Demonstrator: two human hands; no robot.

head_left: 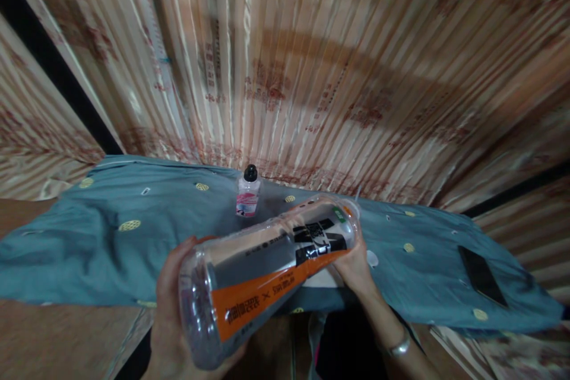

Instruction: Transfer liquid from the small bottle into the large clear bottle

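Note:
A large clear plastic bottle (285,249) with an orange, grey and black label lies tilted across the middle of the head view, its base toward me at the lower left. My left hand (171,309) is wrapped round the base end, fingers partly hidden behind the bottle. Near the other end, at the upper right, my right hand (354,261) grips it from below. Past the bottle, a small clear bottle (248,193) with a black cap and pink label stands upright on the cloth-covered table (187,190).
A dark phone (482,276) lies on the table's right side. A small white round piece (372,258) rests beside my right hand. Behind the table hangs a pleated patterned curtain (285,89), and a dark pole (57,65) slants down at the left.

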